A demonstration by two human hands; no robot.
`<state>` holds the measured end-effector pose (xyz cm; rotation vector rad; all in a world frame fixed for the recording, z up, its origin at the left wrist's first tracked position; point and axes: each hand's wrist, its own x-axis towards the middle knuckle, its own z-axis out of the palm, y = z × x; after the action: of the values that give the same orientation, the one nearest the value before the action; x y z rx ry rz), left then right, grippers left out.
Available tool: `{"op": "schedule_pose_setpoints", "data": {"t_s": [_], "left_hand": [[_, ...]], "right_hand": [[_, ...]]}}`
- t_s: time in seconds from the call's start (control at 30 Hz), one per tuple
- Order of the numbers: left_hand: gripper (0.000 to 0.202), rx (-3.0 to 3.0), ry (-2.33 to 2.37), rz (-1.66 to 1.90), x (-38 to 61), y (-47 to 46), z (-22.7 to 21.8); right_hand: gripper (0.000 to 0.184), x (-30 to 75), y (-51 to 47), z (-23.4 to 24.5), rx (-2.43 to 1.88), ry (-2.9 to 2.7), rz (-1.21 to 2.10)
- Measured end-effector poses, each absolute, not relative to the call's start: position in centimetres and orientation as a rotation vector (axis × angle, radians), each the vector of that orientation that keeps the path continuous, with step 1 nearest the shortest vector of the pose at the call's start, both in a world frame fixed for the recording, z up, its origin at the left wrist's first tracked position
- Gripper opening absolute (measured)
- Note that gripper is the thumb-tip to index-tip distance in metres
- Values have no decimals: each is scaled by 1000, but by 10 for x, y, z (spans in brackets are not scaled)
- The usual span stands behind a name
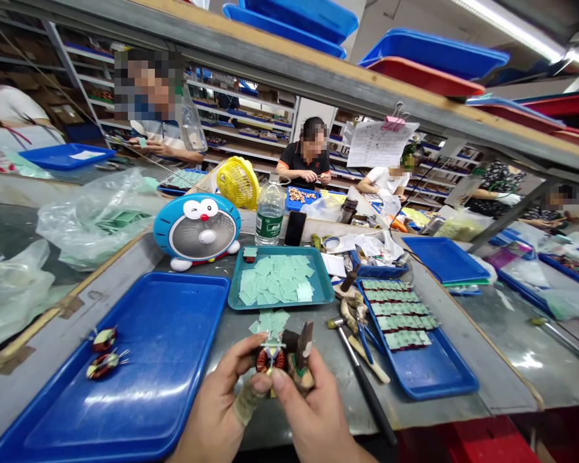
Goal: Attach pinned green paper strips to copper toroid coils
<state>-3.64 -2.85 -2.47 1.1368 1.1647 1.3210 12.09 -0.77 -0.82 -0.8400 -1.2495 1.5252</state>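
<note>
Both my hands meet at the near middle of the bench around a copper-wound toroidal coil (270,360). A small pale green board lies across the coil's top, with thin leads sticking up. My left hand (222,399) pinches the coil from the left, its thumb wrapped in a worn covering. From the right, my right hand (313,405) presses its thumb against the coil. A dark, flat-ended piece (305,341) stands at its fingers; whether they hold it is unclear. Behind the coil lie several loose green boards (270,321). Two bare coils (103,354) rest in the left blue tray (159,334).
A teal tray (234,292) heaped with green boards stands ahead. At right are a black-handled hammer (367,386), pliers (365,344) and a blue tray (444,373) with rows of board-topped coils. A blue fan (202,235) and water bottle (270,215) stand behind. Co-workers sit beyond.
</note>
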Motion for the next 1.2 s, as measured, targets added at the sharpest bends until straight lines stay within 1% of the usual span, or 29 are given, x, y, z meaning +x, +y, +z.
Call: {"op": "schedule_pose_setpoints", "data": {"t_s": [0.13, 0.23, 0.3, 0.37, 0.43, 0.5, 0.57, 0.67, 0.83, 1.07, 1.2], "left_hand": [[53, 1108, 1116, 1261, -37, -27, -18], [47, 1083, 1122, 1263, -36, -25, -14], [44, 1038, 1170, 1291, -36, -23, -11], [42, 1003, 1216, 1317, -36, -21, -11], [39, 1037, 1249, 1333, -36, -21, -14], [37, 1146, 1302, 1343, -36, -21, -17], [35, 1273, 1379, 1331, -36, -21, -20], [34, 1449, 1514, 1304, -38, -21, -22], [26, 1722, 1627, 1402, -43, -21, -23], [25, 1959, 1574, 1467, -49, -25, -21], [24, 1980, 1581, 1533, -49, -26, -19]], "right_hand": [[37, 121, -6, -6, -842, -1270, 1534], [36, 131, 1, 0, -874, -1372, 1514], [34, 145, 8, 6, -976, -1507, 1456], [27, 161, 17, 13, -1149, -1787, 1240], [18, 176, 24, 18, -1270, -2136, 878], [13, 185, 29, 24, -1281, -2399, 564], [15, 188, 33, 30, -1249, -2553, 376], [17, 186, 37, 38, -1229, -2707, 188], [23, 183, 42, 50, -1199, -2840, 91], [16, 181, 47, 62, -1108, -2995, -34], [21, 175, 44, 63, -1125, -2991, -95]]}}
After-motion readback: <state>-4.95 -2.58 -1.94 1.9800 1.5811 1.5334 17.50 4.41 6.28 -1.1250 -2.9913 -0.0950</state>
